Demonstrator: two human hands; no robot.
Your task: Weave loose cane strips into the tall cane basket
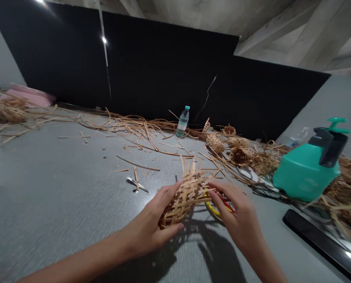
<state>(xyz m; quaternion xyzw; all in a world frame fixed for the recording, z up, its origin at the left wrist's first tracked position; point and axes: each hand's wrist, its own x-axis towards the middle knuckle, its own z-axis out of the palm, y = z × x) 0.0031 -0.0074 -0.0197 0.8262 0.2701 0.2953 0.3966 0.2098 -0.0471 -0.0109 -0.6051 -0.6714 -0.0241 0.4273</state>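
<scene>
A small half-woven basket (pixel 183 198) of pale bamboo-like strips is in the middle, its loose strip ends sticking up and out to the right. My left hand (pixel 156 218) is closed around its left side, thumb below and fingers behind. At its right edge, my right hand (pixel 239 210) pinches the end of a loose strip (pixel 203 199) between thumb and fingers. Partly hidden behind my right hand lie a tool's red handle (pixel 227 202) and a curved yellow piece (pixel 212 209). Metal tweezers (pixel 137 184) lie on the grey table (pixel 75 188) beyond my left hand.
Loose strips (pixel 140 127) spread along the black wall. A water bottle (pixel 183 122) stands among them. Several woven baskets (pixel 215 143) lie at the back right, near a green spray bottle (pixel 307 169). A black phone-like slab (pixel 320 245) is at the right.
</scene>
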